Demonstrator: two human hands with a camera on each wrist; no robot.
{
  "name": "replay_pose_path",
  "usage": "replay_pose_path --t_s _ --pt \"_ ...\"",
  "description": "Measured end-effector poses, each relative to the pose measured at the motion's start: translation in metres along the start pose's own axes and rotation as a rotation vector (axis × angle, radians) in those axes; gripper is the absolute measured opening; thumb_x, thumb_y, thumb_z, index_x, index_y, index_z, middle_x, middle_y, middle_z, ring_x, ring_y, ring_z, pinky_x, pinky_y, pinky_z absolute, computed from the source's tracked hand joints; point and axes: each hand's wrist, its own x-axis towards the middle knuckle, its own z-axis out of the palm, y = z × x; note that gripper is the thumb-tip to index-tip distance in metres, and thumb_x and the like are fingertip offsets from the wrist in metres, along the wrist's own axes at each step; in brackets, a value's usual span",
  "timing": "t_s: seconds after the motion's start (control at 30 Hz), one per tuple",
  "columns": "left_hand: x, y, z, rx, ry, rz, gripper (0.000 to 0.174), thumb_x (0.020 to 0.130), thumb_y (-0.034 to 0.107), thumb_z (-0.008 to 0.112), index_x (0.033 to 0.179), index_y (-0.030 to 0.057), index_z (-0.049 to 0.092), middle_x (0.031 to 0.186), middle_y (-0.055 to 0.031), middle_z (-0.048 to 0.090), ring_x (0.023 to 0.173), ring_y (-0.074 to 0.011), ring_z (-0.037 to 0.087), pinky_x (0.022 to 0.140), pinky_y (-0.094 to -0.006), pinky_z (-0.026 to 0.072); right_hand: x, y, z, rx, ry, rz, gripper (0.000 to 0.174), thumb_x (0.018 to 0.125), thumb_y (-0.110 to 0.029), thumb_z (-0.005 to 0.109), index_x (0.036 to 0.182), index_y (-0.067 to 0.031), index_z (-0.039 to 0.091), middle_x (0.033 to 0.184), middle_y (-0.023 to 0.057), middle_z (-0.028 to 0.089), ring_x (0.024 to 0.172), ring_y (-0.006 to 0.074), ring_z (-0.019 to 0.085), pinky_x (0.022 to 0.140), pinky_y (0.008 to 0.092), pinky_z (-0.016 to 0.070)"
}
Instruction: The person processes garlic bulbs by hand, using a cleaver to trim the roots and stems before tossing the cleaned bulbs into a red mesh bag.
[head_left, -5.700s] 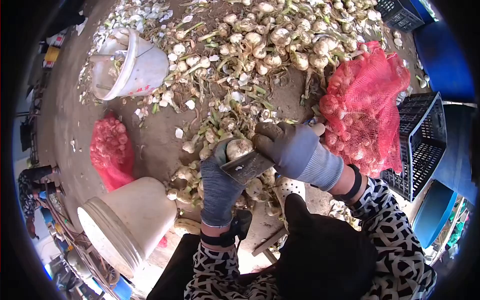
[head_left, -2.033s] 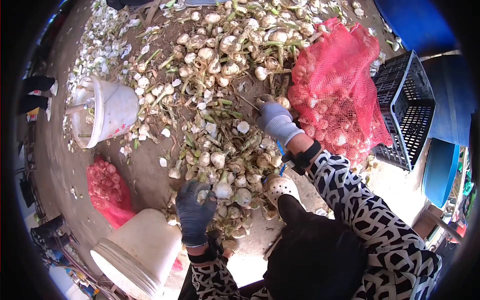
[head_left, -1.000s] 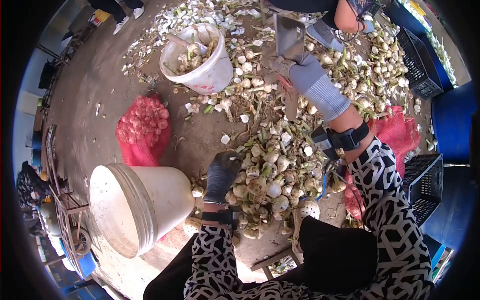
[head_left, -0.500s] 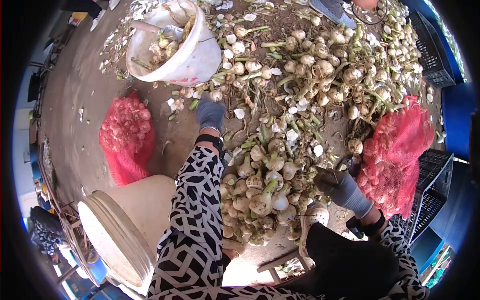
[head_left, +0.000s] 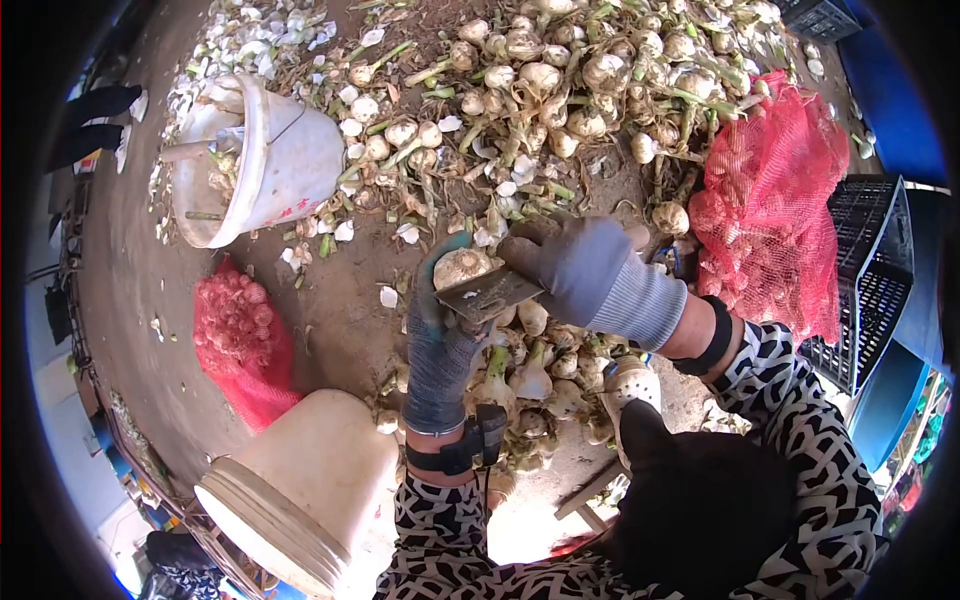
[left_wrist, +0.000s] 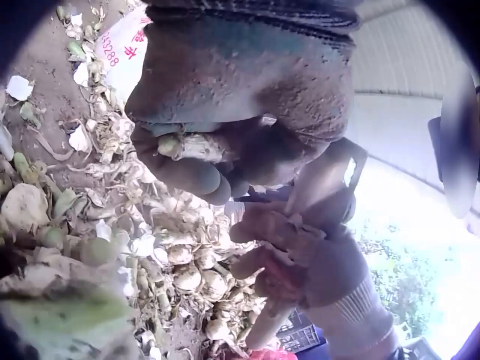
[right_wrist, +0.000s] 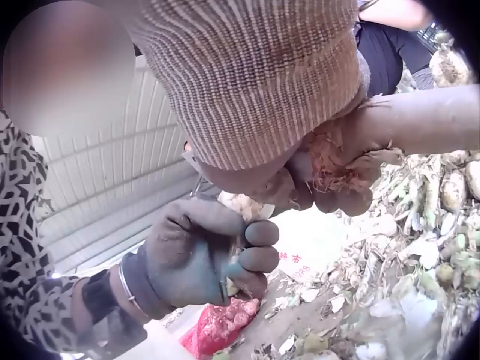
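Gloved in grey, my left hand (head_left: 438, 350) grips a garlic bulb (head_left: 462, 267) above the near pile of garlic (head_left: 540, 380). The bulb's stem (left_wrist: 199, 147) pokes out between the fingers in the left wrist view. My right hand (head_left: 600, 280), also gloved, holds a cleaver by its thick round handle (right_wrist: 427, 120). The cleaver's dark, broad blade (head_left: 488, 294) lies across the near side of the bulb and overlaps it in the head view. Both hands are close together, and the gloves hide part of the bulb.
Untrimmed garlic (head_left: 600, 80) spreads over the ground ahead. A white bucket (head_left: 290, 160) leans at left, with another pale bucket (head_left: 310, 470) nearer me. Red mesh bags of garlic stand left (head_left: 240, 335) and right (head_left: 770, 215), beside a black crate (head_left: 875, 290).
Half a second ago my left hand reached forward beside the white bucket and my right was low by the right bag. Now the left is back with a garlic bulb, and the cleaver meets it.
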Motion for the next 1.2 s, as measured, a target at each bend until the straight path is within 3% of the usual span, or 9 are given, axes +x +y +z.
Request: replay_pose_path --t_s 0.1,0.47,0.53,0.57,0.7,0.87,0.93,1.03,1.2 --pt "-0.009 0.008 0.015 0.283 0.097 0.05 0.059 0.084 0.03 0.075 0.127 0.0011 0.048 0.114 -0.0132 0.061 0.1 -0.0206 0.063 0.087 -0.0337 0.0527 -0.014 -0.001 -0.007 0.055 0.017 0.008 0.029 0.079 -0.021 0.066 0.106 -0.0136 0.061 0.096 0.0101 0.065 0.08 0.0313 0.069 0.063 0.0449 0.0546" --pt "-0.066 0.069 0.072 0.032 -0.074 -0.133 0.072 0.078 0.043 0.08 0.126 -0.0021 0.05 0.111 -0.0105 0.063 0.097 -0.0179 0.063 0.087 -0.0311 0.0517 -0.041 0.049 0.069 0.234 -0.208 0.298 0.019 0.09 -0.016 0.059 0.106 -0.0099 0.067 0.075 0.0112 0.069 0.07 0.0316 0.069 0.061 0.042 0.0541" --pt "-0.056 0.063 0.064 0.028 -0.065 -0.214 0.072 0.08 0.042 0.079 0.128 -0.0016 0.049 0.11 -0.0112 0.063 0.097 -0.0174 0.063 0.087 -0.0314 0.0519 -0.067 0.025 0.035 1.344 -0.179 0.43 0.027 0.092 -0.028 0.064 0.108 -0.0075 0.068 0.078 0.0077 0.069 0.068 0.019 0.067 0.064 0.0382 0.0539" --pt "-0.049 0.05 0.059 0.379 -0.11 0.045 0.073 0.08 0.042 0.079 0.131 -0.0018 0.05 0.112 -0.0118 0.063 0.098 -0.0171 0.063 0.085 -0.0313 0.053 -0.069 0.023 0.074 1.263 0.125 0.266 0.03 0.092 -0.034 0.067 0.104 -0.0063 0.07 0.074 0.0036 0.067 0.06 0.0101 0.06 0.057 0.0315 0.0515" --pt "-0.05 0.057 0.051 0.54 -0.177 -0.112 0.066 0.079 0.022 0.081 0.133 -0.0005 0.051 0.12 -0.0109 0.062 0.101 -0.0164 0.064 0.086 -0.0297 0.0533 -0.077 0.007 0.032 1.463 0.007 0.395 0.029 0.094 -0.031 0.064 0.096 -0.0029 0.071 0.066 0.0044 0.065 0.056 0.0088 0.058 0.054 0.027 0.048" --pt "-0.053 0.04 0.046 0.105 -0.108 -0.071 0.06 0.081 0.03 0.078 0.127 0.0002 0.056 0.112 -0.0092 0.066 0.101 -0.0172 0.063 0.091 -0.0315 0.0508 -0.08 0.012 0.014 1.373 -0.018 0.295 0.021 0.093 -0.024 0.064 0.099 -0.0047 0.07 0.07 0.0086 0.067 0.06 0.0115 0.062 0.059 0.0288 0.0507" --pt "-0.049 0.043 0.045 0.244 -0.121 0.016 0.046 0.082 0.027 0.076 0.117 0.0004 0.063 0.108 -0.0095 0.067 0.101 -0.019 0.064 0.092 -0.0319 0.0497 -0.08 0.02 0.014 1.01 0.393 0.018 0.018 0.09 -0.015 0.062 0.105 -0.0076 0.069 0.078 0.0135 0.069 0.067 0.0195 0.067 0.063 0.0319 0.0526" --pt "-0.041 0.052 0.046 0.443 -0.258 0.236 0.028 0.08 0.014 0.069 0.106 0.0044 0.069 0.1 -0.0105 0.07 0.096 -0.0262 0.065 0.091 -0.037 0.0491 -0.063 0.037 0.037 0.546 -0.302 0.325 0.033 0.085 -0.026 0.059 0.115 -0.0139 0.065 0.085 0.0178 0.068 0.08 0.0352 0.067 0.073 0.0435 0.0536" --pt "-0.013 0.031 -0.012 0.721 -0.468 0.09 0.048 0.072 0.003 0.065 0.12 0.0099 0.066 0.114 -0.0135 0.063 0.113 -0.031 0.057 0.101 -0.0365 0.0434 -0.067 0.068 0.075 0.752 -0.306 0.528 0.035 0.086 -0.018 0.059 0.12 -0.0141 0.066 0.086 0.0181 0.069 0.075 0.0296 0.067 0.074 0.0382 0.0526"
